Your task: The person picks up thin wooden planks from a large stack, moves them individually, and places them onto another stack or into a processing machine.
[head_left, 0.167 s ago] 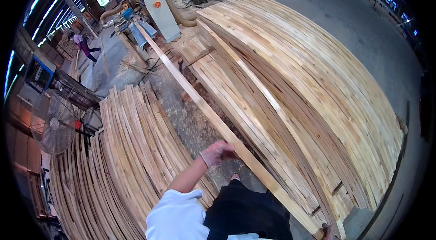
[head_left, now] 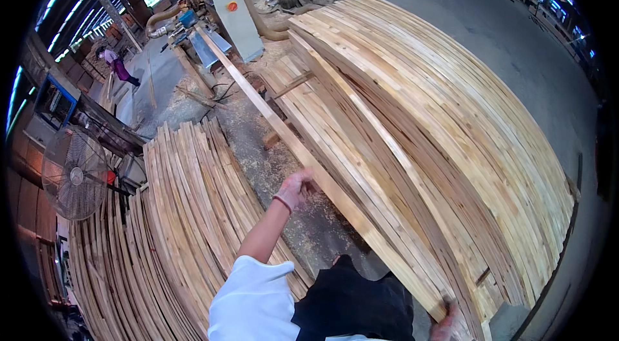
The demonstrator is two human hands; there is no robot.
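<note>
A long, narrow wooden board slants from the machine at the far left down to the near right. My left hand, in a pale glove, is closed on the board's left edge about midway along; its fingertips go out of sight beneath the wood. Around the near end of the same board, low in the picture, my right hand is closed, partly cut off by the dark rim. The far end of the board rests on the metal bed of the machine.
Wide stacks of boards lie to the right, and more boards to the left. A grey cabinet with a red-orange switch stands by the machine. A fan is at far left; a person works beyond. Sawdust covers the floor.
The board has moved up and forward toward the machine, with both hands going along. The left hand is farther away and the right hand has come more into view.
</note>
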